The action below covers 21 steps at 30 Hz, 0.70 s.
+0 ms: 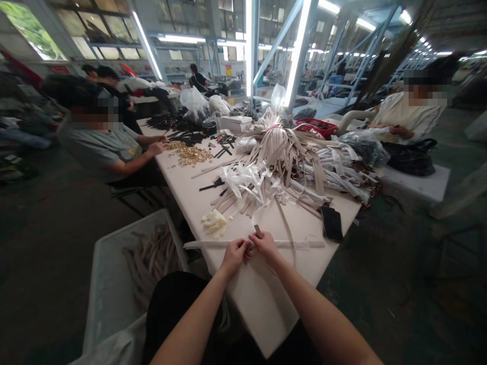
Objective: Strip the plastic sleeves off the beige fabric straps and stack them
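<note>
Long flat pale beige strap (292,244) lying crosswise at the near end of the white worktable (262,309), narrow, smooth, ends extending past both hands. Left hand (234,256) and right hand (266,248) close together, not quite touching, fingers clamped on the strap near its middle. Small grey-brown tab (258,231) upright at the right hand's fingertips. Just beyond, black smartphone (332,223). Lower left of the frame: white plastic tub (110,284) holding bundled beige straps (152,258).
</note>
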Each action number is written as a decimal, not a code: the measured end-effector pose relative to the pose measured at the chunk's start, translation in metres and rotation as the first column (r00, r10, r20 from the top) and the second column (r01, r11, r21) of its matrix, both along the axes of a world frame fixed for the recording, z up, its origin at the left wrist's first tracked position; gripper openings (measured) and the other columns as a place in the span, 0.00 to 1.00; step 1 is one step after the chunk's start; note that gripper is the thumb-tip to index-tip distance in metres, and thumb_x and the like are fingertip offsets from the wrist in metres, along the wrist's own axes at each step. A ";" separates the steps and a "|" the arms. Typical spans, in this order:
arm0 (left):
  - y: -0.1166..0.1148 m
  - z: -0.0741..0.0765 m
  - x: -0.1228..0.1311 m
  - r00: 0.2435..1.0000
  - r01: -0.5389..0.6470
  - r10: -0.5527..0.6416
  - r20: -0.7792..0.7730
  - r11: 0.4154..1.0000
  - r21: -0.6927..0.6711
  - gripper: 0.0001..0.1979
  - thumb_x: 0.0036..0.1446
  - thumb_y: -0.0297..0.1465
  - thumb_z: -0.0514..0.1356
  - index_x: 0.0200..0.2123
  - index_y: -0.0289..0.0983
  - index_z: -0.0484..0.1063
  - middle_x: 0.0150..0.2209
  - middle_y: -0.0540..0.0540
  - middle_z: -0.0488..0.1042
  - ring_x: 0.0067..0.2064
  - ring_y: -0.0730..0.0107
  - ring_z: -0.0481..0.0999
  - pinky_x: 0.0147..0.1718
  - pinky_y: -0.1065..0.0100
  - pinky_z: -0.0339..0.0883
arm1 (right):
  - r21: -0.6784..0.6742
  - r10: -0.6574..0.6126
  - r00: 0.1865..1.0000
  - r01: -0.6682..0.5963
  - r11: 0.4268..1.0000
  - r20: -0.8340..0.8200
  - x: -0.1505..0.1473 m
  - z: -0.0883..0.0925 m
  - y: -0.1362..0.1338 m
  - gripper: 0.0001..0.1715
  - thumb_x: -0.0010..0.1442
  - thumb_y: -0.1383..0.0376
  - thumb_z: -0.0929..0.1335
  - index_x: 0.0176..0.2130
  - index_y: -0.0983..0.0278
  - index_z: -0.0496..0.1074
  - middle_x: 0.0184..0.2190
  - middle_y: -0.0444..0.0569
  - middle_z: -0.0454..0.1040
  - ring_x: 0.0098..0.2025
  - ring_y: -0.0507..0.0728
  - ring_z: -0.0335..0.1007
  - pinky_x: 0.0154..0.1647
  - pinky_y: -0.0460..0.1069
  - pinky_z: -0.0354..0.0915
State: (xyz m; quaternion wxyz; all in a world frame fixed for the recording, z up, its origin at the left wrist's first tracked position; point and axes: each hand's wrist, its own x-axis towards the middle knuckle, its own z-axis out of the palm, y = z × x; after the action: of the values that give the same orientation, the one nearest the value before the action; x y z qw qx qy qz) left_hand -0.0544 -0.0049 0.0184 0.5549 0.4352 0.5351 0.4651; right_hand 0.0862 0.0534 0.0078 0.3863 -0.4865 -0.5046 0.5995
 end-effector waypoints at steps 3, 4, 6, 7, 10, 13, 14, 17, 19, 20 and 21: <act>0.000 -0.002 -0.001 1.000 0.016 -0.016 0.010 1.000 -0.020 0.21 0.57 0.48 0.61 0.30 0.34 0.75 0.22 0.45 0.75 0.21 0.70 0.73 0.22 0.71 0.66 | -0.033 -0.027 1.000 0.027 0.999 -0.010 0.000 -0.005 0.001 0.21 0.50 0.50 0.72 0.25 0.66 0.72 0.13 0.41 0.64 0.16 0.49 0.56 0.17 0.45 0.51; 0.000 -0.003 -0.001 1.000 0.022 -0.022 0.008 0.999 -0.031 0.20 0.56 0.48 0.62 0.30 0.34 0.75 0.22 0.45 0.75 0.21 0.70 0.73 0.22 0.71 0.65 | -0.044 -0.038 0.999 0.038 0.998 -0.018 0.000 -0.006 0.001 0.22 0.50 0.49 0.72 0.26 0.66 0.72 0.13 0.40 0.63 0.16 0.49 0.55 0.17 0.45 0.50; 0.000 -0.004 -0.002 1.000 0.029 -0.029 0.006 0.998 -0.059 0.20 0.54 0.47 0.64 0.30 0.34 0.75 0.22 0.45 0.76 0.21 0.70 0.73 0.21 0.71 0.65 | -0.064 -0.052 0.998 0.050 0.997 -0.037 0.001 -0.006 0.001 0.23 0.51 0.47 0.71 0.28 0.65 0.72 0.13 0.38 0.62 0.15 0.49 0.53 0.16 0.45 0.49; 0.000 -0.004 -0.003 1.000 0.030 -0.029 0.011 0.997 -0.072 0.20 0.53 0.47 0.65 0.29 0.34 0.75 0.22 0.45 0.76 0.20 0.70 0.73 0.21 0.71 0.66 | -0.073 -0.055 0.997 0.051 0.996 -0.048 0.001 -0.005 0.000 0.24 0.50 0.46 0.71 0.29 0.65 0.71 0.13 0.38 0.61 0.15 0.49 0.52 0.16 0.45 0.49; 0.000 -0.006 -0.004 0.997 0.005 0.002 0.077 0.996 -0.091 0.20 0.50 0.47 0.68 0.29 0.34 0.74 0.23 0.44 0.76 0.21 0.69 0.74 0.23 0.69 0.69 | -0.090 -0.055 0.995 0.047 0.995 -0.082 0.001 -0.001 -0.001 0.27 0.52 0.43 0.69 0.30 0.65 0.72 0.14 0.38 0.60 0.14 0.48 0.50 0.15 0.45 0.48; 0.002 -0.010 -0.005 0.983 -0.071 0.088 0.164 0.992 -0.107 0.22 0.48 0.48 0.69 0.29 0.33 0.73 0.25 0.44 0.77 0.23 0.68 0.76 0.25 0.67 0.72 | -0.131 -0.069 0.985 0.048 0.990 -0.160 0.001 0.004 -0.005 0.33 0.60 0.40 0.59 0.35 0.66 0.73 0.14 0.39 0.61 0.13 0.48 0.47 0.14 0.45 0.47; 0.004 -0.012 -0.005 0.975 -0.101 0.122 0.187 0.988 -0.116 0.22 0.47 0.48 0.69 0.29 0.33 0.73 0.25 0.44 0.77 0.23 0.68 0.76 0.25 0.66 0.73 | -0.139 -0.075 0.981 0.051 0.989 -0.176 0.002 0.005 -0.007 0.34 0.61 0.41 0.57 0.36 0.66 0.74 0.15 0.40 0.62 0.13 0.48 0.46 0.14 0.45 0.46; 0.009 -0.018 -0.006 0.945 -0.180 0.215 0.248 0.971 -0.156 0.22 0.47 0.47 0.70 0.28 0.32 0.73 0.26 0.43 0.77 0.23 0.68 0.76 0.26 0.66 0.74 | -0.131 -0.112 0.981 0.092 0.987 -0.157 0.003 0.007 -0.022 0.27 0.59 0.46 0.61 0.33 0.66 0.74 0.15 0.40 0.63 0.14 0.48 0.49 0.16 0.45 0.46; 0.013 -0.020 -0.008 0.922 -0.198 0.248 0.297 0.962 -0.191 0.21 0.47 0.45 0.70 0.29 0.32 0.74 0.27 0.41 0.78 0.26 0.67 0.78 0.29 0.66 0.75 | -0.100 -0.165 0.980 0.154 0.983 -0.113 0.002 0.008 -0.038 0.21 0.56 0.50 0.66 0.30 0.65 0.73 0.17 0.41 0.65 0.16 0.49 0.54 0.17 0.45 0.49; 0.015 -0.021 -0.009 0.912 -0.193 0.254 0.322 0.959 -0.209 0.20 0.47 0.44 0.70 0.29 0.31 0.74 0.28 0.41 0.78 0.27 0.66 0.78 0.31 0.66 0.75 | -0.077 -0.186 0.979 0.179 0.981 -0.087 0.000 0.007 -0.048 0.19 0.55 0.51 0.68 0.30 0.65 0.72 0.18 0.41 0.67 0.17 0.49 0.57 0.18 0.45 0.52; 0.017 -0.021 -0.010 0.903 -0.184 0.255 0.346 0.957 -0.226 0.19 0.48 0.43 0.71 0.30 0.31 0.75 0.29 0.40 0.79 0.28 0.66 0.79 0.32 0.65 0.75 | -0.053 -0.199 0.979 0.196 0.979 -0.055 -0.002 0.007 -0.057 0.19 0.55 0.51 0.68 0.30 0.65 0.72 0.19 0.42 0.69 0.18 0.50 0.60 0.19 0.45 0.55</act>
State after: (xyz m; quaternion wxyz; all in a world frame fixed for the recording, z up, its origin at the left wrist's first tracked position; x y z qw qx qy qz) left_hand -0.0647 0.0116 -0.0029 0.6285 0.2215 0.5075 0.5463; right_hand 0.0840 -0.0039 0.0149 0.4471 -0.5251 -0.4278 0.5843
